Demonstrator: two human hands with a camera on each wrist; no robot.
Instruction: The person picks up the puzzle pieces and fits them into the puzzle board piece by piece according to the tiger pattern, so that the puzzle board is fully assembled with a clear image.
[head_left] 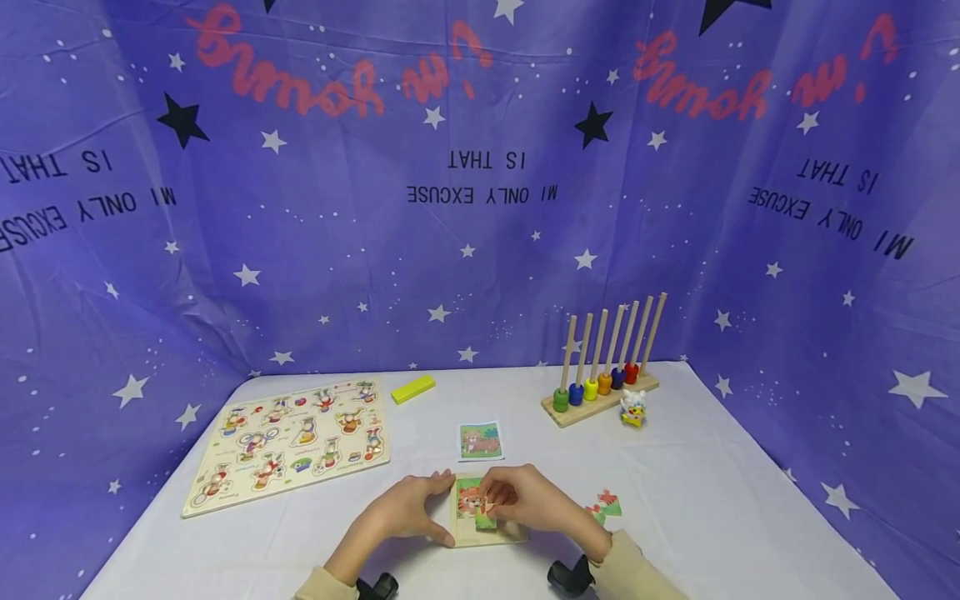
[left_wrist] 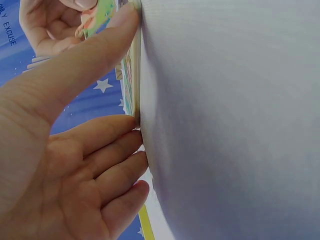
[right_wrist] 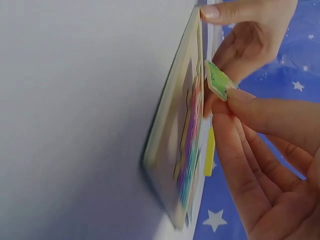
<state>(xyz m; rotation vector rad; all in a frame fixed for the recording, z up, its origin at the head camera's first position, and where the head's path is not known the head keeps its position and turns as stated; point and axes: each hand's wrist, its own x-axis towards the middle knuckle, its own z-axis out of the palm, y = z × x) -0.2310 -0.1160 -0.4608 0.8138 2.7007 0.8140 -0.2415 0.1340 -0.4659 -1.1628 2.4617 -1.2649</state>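
Note:
A small wooden puzzle board (head_left: 495,540) lies on the white table, with a tiger picture (head_left: 467,500) partly laid in it. My left hand (head_left: 405,506) rests along the board's left edge. In the left wrist view its thumb (left_wrist: 100,55) and rather straight fingers (left_wrist: 110,175) touch that edge. Above the board my right hand (head_left: 528,498) pinches a puzzle piece (right_wrist: 218,81), mostly green, between thumb and fingers. From the right wrist view the piece looks tilted and raised off the board. Loose puzzle pieces (head_left: 609,503) lie right of the board, partly behind my right forearm.
Beyond the board lies an animal picture card (head_left: 480,442). A larger knobbed puzzle board (head_left: 300,442) sits at left, near a yellow block (head_left: 413,389). Back right stand a peg rack with coloured beads (head_left: 600,400) and a small figurine (head_left: 633,409). A purple star-printed curtain (head_left: 480,275) surrounds the table.

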